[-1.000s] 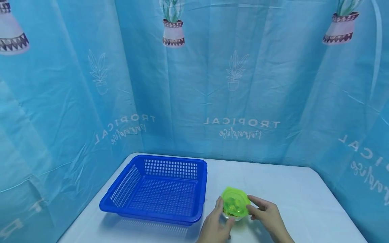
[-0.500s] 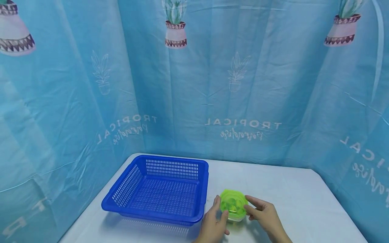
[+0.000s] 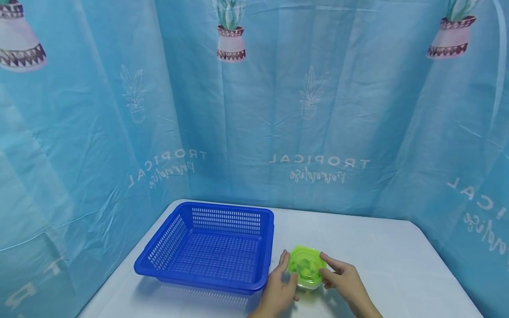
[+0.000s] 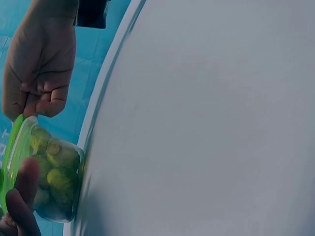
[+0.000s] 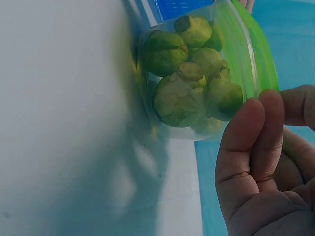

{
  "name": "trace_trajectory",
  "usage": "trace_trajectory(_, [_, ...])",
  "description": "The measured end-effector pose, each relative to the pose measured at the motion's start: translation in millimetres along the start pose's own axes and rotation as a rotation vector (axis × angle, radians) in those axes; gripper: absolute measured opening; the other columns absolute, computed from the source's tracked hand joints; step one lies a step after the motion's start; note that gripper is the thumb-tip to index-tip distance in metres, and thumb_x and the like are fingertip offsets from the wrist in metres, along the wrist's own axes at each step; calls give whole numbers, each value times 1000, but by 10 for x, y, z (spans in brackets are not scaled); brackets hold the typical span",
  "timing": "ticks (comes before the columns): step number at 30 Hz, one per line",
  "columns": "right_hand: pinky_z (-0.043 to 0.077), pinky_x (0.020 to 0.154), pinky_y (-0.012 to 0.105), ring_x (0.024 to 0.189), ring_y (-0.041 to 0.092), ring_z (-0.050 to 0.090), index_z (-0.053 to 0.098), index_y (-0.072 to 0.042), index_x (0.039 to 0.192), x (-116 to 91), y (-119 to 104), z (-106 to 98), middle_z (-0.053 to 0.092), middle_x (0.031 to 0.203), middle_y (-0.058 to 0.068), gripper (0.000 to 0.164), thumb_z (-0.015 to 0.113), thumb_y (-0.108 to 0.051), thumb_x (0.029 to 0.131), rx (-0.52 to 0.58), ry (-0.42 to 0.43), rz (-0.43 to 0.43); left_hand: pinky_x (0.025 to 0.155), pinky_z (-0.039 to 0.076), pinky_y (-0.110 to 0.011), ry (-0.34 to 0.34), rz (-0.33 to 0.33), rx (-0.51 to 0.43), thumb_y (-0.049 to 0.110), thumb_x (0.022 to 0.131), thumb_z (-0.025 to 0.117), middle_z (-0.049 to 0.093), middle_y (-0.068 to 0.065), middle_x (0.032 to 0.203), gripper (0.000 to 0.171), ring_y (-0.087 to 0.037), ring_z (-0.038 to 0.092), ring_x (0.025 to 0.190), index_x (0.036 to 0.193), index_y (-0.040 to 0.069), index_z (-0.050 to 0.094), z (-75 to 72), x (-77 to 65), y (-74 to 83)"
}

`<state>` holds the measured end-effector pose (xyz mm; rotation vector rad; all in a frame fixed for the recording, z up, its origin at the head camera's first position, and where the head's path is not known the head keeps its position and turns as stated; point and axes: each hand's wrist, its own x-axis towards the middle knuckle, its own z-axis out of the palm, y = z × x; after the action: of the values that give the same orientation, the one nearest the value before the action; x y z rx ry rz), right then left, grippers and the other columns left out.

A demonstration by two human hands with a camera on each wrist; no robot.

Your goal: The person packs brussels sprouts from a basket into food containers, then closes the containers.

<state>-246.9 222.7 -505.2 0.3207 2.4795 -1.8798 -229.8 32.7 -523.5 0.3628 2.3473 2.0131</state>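
Note:
A clear plastic food container (image 3: 309, 285) holding several Brussels sprouts (image 5: 179, 101) stands on the white table, with a bright green lid (image 3: 306, 263) over its top. My right hand (image 3: 345, 280) pinches the lid's right edge between thumb and fingers, seen closely in the right wrist view. At the container's left side, my left hand (image 3: 278, 285) has its fingers extended along the wall. Its thumb (image 3: 293, 279) stands by the near left corner. The left wrist view shows those fingertips (image 4: 28, 169) right in front of the container's wall, partly covering the sprouts.
A large blue perforated plastic basket (image 3: 267, 247) stands to the left of the hands. White tabletop (image 3: 374, 243) extends to the right and behind. Blue printed curtains (image 3: 246, 132) surround the table at the back and sides.
The lid was tilted with sprouts showing under its near edge a second ago; now it lies flatter over the container. My left hand's thumb has drawn slightly back from the near side.

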Motion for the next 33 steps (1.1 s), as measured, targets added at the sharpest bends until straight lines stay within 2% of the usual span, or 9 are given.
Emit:
trace_trajectory(7, [56,58,31,54,17,60,63,-9,122,29,6,16,47,142,6,40,63,-8,82,-9,-43,-18,36,45,-26,-14,40,-57,4,86,58,23,-2,157,64,-13,55,43,146,11,34,-13,58,9])
trace_trajectory(15, [55,55,31,51,21,59,61,-8,125,26,-11,9,41,147,3,44,64,-11,81,-46,-91,-45,43,51,-41,-60,124,-92,-3,86,52,25,-9,156,60,-18,53,41,143,4,37,-36,148,-22])
trace_trajectory(22, [55,53,33,50,21,58,57,-9,130,34,0,-16,36,151,0,45,61,-8,84,-4,-141,-106,41,49,-42,-61,133,-89,-3,85,52,30,-12,154,57,-8,49,39,141,3,40,-47,159,-31])
trace_trajectory(26, [55,52,34,55,20,59,57,-10,130,51,17,-15,36,151,-1,45,59,-6,85,2,-155,-121,38,49,-39,-73,165,-85,-7,83,51,32,-14,152,57,-5,47,38,139,1,42,-46,166,-30])
trace_trajectory(33, [53,51,36,45,18,51,60,-11,127,99,51,-39,42,148,0,42,58,-11,85,-43,-162,-110,33,45,-27,-72,255,-23,-8,79,51,42,-15,147,57,-1,46,35,135,-1,47,-37,232,-56])
